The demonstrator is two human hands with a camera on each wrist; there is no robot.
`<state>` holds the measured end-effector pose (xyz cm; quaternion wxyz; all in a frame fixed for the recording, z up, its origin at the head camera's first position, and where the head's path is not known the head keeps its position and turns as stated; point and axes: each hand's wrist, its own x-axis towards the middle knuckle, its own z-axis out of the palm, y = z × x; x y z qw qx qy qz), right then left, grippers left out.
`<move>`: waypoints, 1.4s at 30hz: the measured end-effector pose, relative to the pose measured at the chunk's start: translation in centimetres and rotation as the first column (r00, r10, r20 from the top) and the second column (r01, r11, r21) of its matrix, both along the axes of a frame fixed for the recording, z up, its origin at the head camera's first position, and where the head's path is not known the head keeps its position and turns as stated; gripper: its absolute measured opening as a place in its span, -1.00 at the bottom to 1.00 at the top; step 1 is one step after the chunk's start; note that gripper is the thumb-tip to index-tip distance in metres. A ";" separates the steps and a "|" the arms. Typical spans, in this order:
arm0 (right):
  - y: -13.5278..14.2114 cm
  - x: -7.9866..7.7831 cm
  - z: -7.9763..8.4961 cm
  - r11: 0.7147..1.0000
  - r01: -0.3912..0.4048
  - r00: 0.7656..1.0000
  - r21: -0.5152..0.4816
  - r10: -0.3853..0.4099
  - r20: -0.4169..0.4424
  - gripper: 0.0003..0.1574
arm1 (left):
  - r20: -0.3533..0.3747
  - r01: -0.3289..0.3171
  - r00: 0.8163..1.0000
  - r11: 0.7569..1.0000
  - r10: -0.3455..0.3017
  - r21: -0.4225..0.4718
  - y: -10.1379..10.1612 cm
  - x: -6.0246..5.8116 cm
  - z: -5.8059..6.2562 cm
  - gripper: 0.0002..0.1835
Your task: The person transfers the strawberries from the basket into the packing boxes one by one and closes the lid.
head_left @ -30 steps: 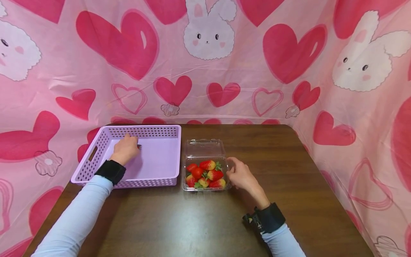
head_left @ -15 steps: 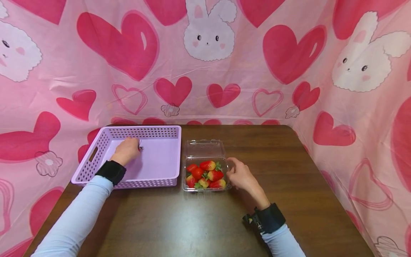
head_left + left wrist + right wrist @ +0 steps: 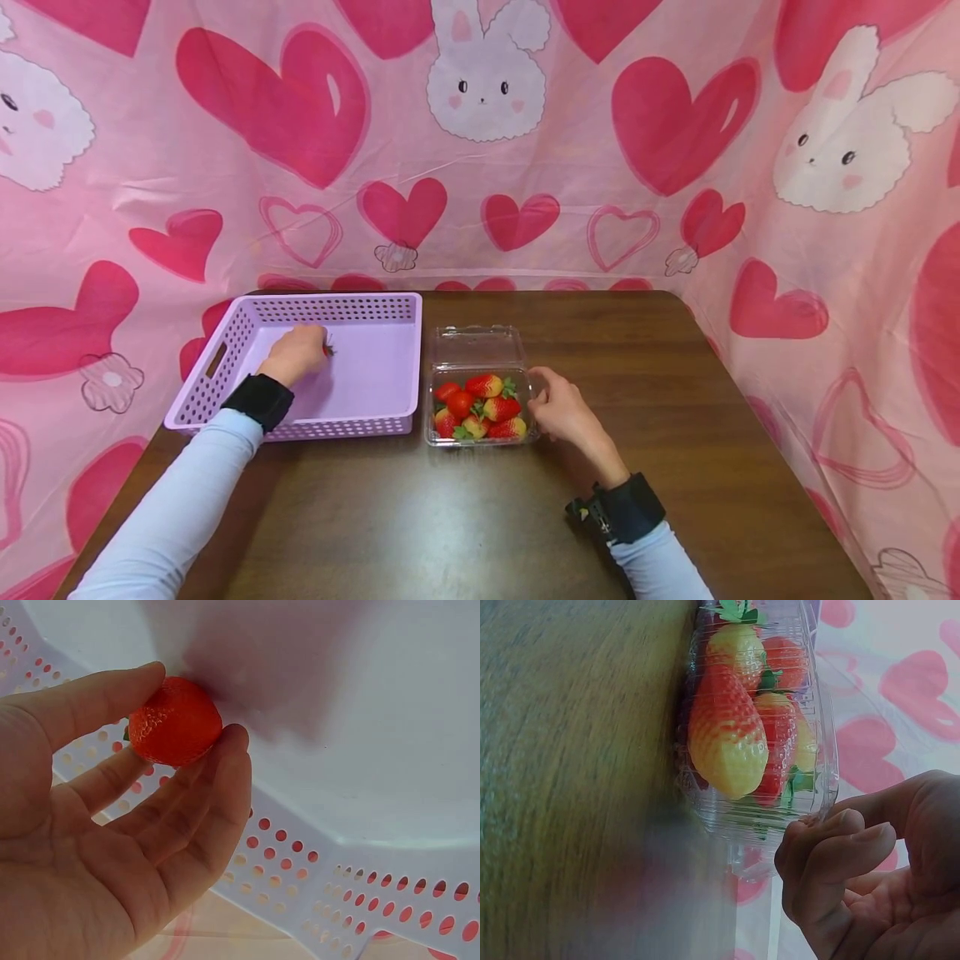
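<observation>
In the head view, my left hand (image 3: pixel 297 353) is low inside the lilac basket (image 3: pixel 417 367). Thumb and fingertips pinch a red strawberry (image 3: pixel 176 724), whose green leaves peek out beyond the hand. Right of the basket stands a clear plastic clamshell box (image 3: pixel 480 443) with its lid (image 3: pixel 478 346) folded back. Several red and yellow strawberries (image 3: pixel 483 386) with green leaves fill it. My right hand (image 3: pixel 564 406) holds the box's right edge, and the right wrist view shows curled fingers at the rim's corner.
The dark brown wooden table (image 3: pixel 450 517) bears both containers. A pink cloth (image 3: pixel 480 167) printed with hearts and rabbits hangs behind and along the sides. The basket has raised, perforated walls and a handle slot (image 3: pixel 217 360) on the left.
The strawberry in my left hand has shifted slightly, its leaves now pointing a little lower and to the right. My right hand and the box have stayed in place.
</observation>
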<state>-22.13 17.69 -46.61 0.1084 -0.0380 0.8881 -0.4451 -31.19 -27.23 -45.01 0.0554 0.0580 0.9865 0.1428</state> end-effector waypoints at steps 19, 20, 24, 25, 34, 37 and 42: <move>-0.1 -0.1 0.1 1.000 -0.007 1.000 -0.003 0.007 0.008 -0.34 | -0.007 0.029 1.000 0.999 -0.029 0.023 1.0 0.5 1.1 -0.89; -0.1 -0.1 0.1 1.000 -0.008 1.000 -0.005 0.008 0.007 -0.34 | -0.016 0.035 0.999 0.999 -0.035 0.025 1.0 0.6 1.3 -0.90; -0.1 -0.1 0.2 1.000 -0.005 1.000 -0.006 0.005 0.007 -0.32 | -0.053 0.058 0.997 0.998 -0.057 0.024 1.3 0.7 1.7 -0.92; -0.1 -0.1 0.2 1.000 -0.005 1.000 -0.007 0.005 0.007 -0.32 | -0.061 0.062 0.996 0.998 -0.060 0.023 1.3 0.7 1.8 -0.93; 0.0 -0.1 0.0 1.000 -0.002 1.000 -0.003 0.002 0.007 -0.32 | -0.105 0.087 0.991 0.996 -0.085 0.012 2.2 0.7 2.0 -0.96; 0.0 -0.2 0.1 1.000 0.000 1.000 -0.003 0.000 0.007 -0.32 | -0.113 0.095 0.989 0.995 -0.093 0.014 2.9 0.9 2.3 -0.94; 0.0 -0.2 0.1 1.000 0.005 1.000 0.001 -0.005 0.013 -0.32 | -0.125 0.111 0.986 0.994 -0.111 -0.005 4.0 1.3 3.2 -0.92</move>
